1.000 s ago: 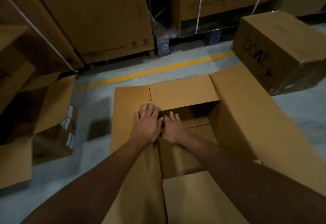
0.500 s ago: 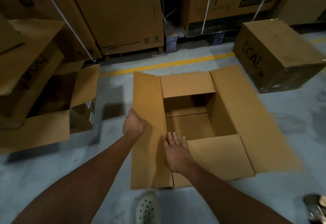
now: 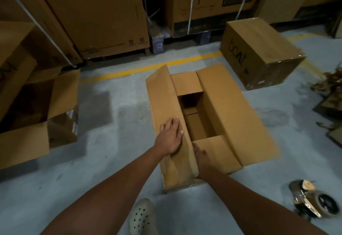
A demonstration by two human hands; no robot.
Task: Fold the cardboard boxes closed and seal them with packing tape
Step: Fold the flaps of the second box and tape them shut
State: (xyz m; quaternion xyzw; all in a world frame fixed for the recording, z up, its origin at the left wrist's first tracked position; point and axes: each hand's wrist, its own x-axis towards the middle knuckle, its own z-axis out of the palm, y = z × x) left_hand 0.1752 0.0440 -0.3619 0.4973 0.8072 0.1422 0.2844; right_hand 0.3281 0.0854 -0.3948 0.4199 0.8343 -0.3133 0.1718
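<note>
An open brown cardboard box (image 3: 238,112) stands on the grey floor in front of me. Its long left flap (image 3: 162,101) is raised and tilted inward over the opening. My left hand (image 3: 170,136) lies flat on that flap's outer face, thumb over its edge. My right hand (image 3: 200,156) rests on the near short flap (image 3: 216,151), partly hidden behind the left flap. The far short flap and long right flap lie spread outward. A tape dispenser with brown packing tape (image 3: 312,201) lies on the floor at lower right.
A sealed box marked "boat" (image 3: 259,53) sits at back right. Another open box (image 3: 37,116) is at left. Large strapped cartons line the back wall behind a yellow floor line (image 3: 129,71). Cardboard scraps lie at the right edge. My white shoe (image 3: 141,218) is below.
My view has pulled back and up from the box. My left hand has swung the long left flap up and inward, and my right hand moved onto the near short flap.
</note>
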